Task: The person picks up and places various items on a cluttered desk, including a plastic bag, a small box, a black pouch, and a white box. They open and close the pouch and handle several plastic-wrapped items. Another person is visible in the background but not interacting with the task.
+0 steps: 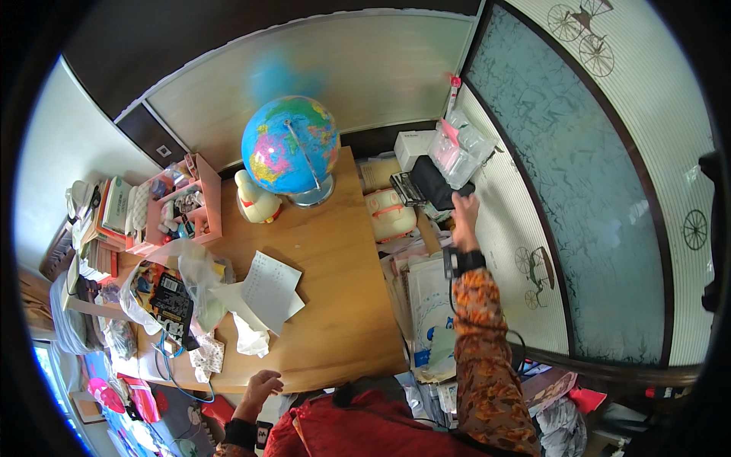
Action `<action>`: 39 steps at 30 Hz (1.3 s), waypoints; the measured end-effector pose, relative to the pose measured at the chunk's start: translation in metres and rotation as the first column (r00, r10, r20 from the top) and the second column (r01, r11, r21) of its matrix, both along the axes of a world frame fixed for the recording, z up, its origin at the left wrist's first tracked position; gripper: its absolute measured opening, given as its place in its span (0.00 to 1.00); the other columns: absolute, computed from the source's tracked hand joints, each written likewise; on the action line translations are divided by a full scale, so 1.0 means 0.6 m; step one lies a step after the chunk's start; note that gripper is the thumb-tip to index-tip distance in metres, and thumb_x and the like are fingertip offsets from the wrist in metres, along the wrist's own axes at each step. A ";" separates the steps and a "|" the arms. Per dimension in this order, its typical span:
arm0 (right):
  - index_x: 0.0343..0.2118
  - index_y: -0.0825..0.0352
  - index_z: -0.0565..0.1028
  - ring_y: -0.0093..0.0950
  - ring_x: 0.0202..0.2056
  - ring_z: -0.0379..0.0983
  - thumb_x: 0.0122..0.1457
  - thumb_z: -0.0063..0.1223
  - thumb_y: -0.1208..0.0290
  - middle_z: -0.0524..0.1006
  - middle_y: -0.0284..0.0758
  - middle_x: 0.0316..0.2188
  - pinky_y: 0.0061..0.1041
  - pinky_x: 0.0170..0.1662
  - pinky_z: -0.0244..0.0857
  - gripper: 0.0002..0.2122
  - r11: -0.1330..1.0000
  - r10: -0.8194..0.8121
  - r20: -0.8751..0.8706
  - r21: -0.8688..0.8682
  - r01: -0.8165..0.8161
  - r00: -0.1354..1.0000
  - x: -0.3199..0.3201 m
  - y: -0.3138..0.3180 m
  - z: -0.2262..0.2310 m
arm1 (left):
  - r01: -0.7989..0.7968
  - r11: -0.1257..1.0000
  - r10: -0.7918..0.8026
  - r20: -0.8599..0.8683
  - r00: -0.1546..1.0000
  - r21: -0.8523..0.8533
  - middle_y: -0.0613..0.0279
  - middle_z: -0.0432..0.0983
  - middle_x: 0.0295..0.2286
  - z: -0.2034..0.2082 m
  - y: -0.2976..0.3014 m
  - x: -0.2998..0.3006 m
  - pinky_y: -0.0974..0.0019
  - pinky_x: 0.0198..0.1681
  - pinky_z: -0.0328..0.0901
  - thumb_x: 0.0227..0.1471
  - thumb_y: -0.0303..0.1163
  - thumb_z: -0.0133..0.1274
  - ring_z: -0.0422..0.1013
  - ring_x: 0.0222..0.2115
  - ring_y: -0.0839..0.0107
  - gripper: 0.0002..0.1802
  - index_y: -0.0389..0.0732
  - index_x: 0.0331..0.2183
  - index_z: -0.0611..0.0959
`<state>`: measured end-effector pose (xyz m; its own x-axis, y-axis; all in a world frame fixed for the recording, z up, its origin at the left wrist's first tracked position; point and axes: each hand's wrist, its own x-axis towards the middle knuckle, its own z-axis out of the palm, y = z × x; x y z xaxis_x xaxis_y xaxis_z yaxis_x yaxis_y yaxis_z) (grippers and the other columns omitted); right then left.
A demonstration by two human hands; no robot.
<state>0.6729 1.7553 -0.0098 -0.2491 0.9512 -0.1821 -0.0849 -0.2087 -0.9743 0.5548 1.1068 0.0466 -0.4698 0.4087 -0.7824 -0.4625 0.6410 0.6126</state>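
My right hand reaches out to the right of the desk, its fingers stretched and apart. The fingertips are at the near edge of a black cloth pouch; whether they touch it, I cannot tell. Behind the pouch lies a clear plastic package with something pink in it. A small dark box and a cream-and-red case sit left of that hand. My left hand hovers by the desk's front edge, fingers loosely bent and apart, holding nothing. Closest to it is a crumpled white tissue.
On the wooden desk stand a globe, a duck-like figure and a pink organizer. A printed sheet and a plastic bag lie nearer. A white box stands by the wall; papers fill the right side.
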 end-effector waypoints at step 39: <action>0.62 0.67 0.57 0.30 0.57 0.62 0.37 0.75 0.67 0.67 0.34 0.55 0.33 0.60 0.57 0.47 0.761 0.600 -0.366 -0.012 -0.648 0.712 0.097 -0.244 0.099 | 0.268 0.877 -0.168 -0.269 0.948 0.398 0.56 0.73 0.43 0.128 0.184 -0.029 0.65 0.42 0.69 0.57 0.29 0.53 0.70 0.43 0.69 0.23 0.33 0.53 0.70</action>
<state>0.7312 1.6089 0.0493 -0.8432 0.5300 -0.0901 -0.1893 -0.4495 -0.8730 0.5376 1.2172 0.1232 -0.4680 0.7893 -0.3974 -0.1630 0.3649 0.9167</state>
